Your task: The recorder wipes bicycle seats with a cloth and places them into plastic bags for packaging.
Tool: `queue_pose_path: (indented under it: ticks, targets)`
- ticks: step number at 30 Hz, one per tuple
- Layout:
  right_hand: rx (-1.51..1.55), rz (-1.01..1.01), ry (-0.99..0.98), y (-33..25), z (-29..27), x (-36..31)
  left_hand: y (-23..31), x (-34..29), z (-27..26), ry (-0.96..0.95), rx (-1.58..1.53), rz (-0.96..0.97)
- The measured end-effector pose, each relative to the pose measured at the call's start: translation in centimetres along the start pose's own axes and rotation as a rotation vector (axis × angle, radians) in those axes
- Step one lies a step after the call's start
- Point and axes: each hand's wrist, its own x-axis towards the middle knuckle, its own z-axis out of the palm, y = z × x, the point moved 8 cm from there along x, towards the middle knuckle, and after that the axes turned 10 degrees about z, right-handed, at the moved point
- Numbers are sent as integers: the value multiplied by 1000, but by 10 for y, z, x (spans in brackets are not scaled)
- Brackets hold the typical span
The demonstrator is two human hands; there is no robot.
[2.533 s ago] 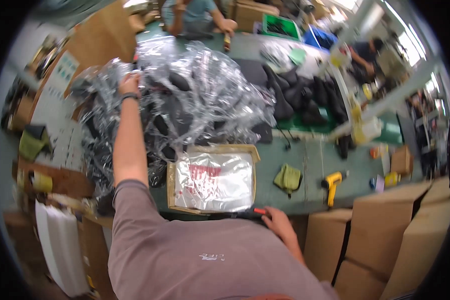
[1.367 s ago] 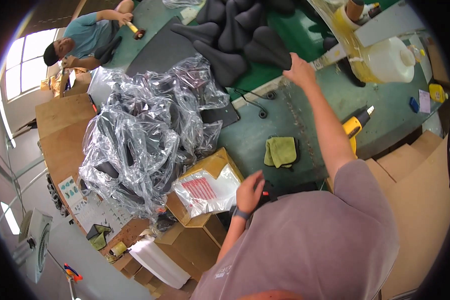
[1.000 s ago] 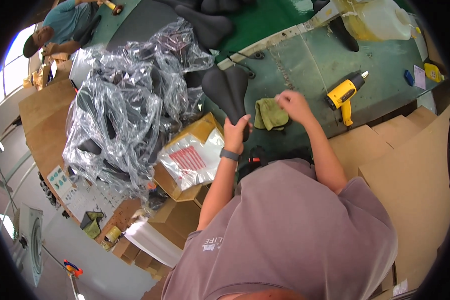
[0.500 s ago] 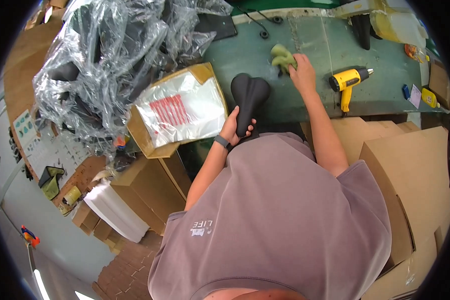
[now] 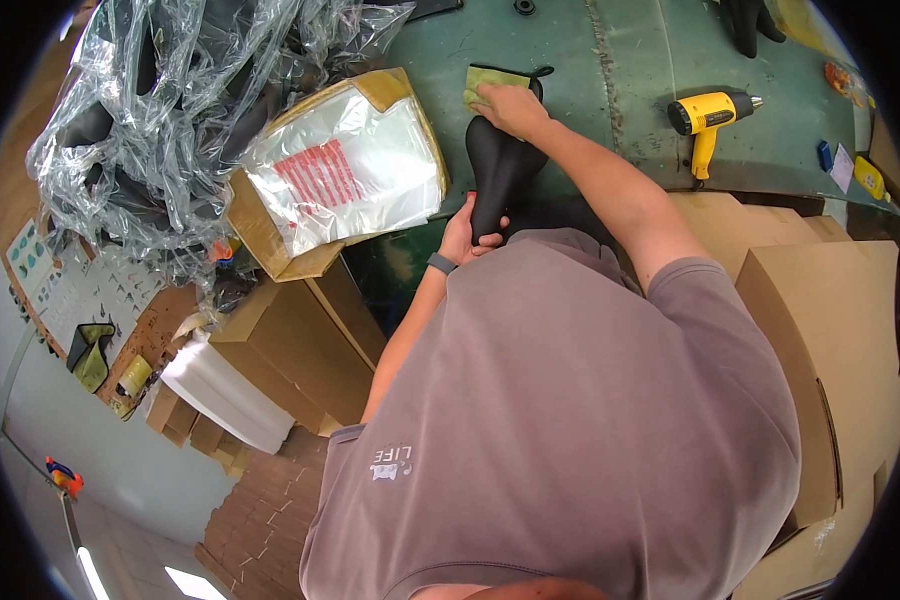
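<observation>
A black bicycle saddle [image 5: 492,175] lies near the table's front edge, its narrow nose toward me. My left hand [image 5: 464,236] is closed round that nose, thumb along one side and fingertips showing on the other. At the saddle's wide far end, my right hand [image 5: 510,108] holds a yellow-green cloth [image 5: 490,78] with a dark edge. The right hand covers part of the saddle's rear, and the cloth spreads out beyond its fingers.
An open cardboard box [image 5: 395,90] with plastic bags stands left of the saddle, beside a heap of plastic-wrapped saddles [image 5: 200,110]. On the green table [image 5: 640,100] a yellow heat gun [image 5: 710,115] lies to the right. Large cartons [image 5: 820,320] stand at my right.
My right hand has moved left and nearer with the cloth, from the open table to the saddle's wide end. My left hand keeps its hold on the nose. The view has shifted slightly.
</observation>
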Motion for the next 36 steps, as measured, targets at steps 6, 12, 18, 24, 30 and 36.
queue_pose_path:
  ticks: [6, 12, 18, 24, 30, 36]
  targets:
    - [-47, -239, -421, -97, 35, -101, 4, -22, -50, 374, 150, 304]
    - [-38, 78, -19, 16, -15, -6, -6, -1, 25, -248, -126, -110]
    - [109, -387, -104, -124, -45, -142, 1, -13, -9, 537, 5, 479]
    - [125, 236, 115, 76, -34, -50, -4, 4, 57, -2, -117, -10]
    - [357, -228, -165, -94, -42, -149, 8, -5, 51, 162, 28, 228]
    - [155, 353, 173, 131, -23, -73, -13, 14, 102, 6, -173, -42]
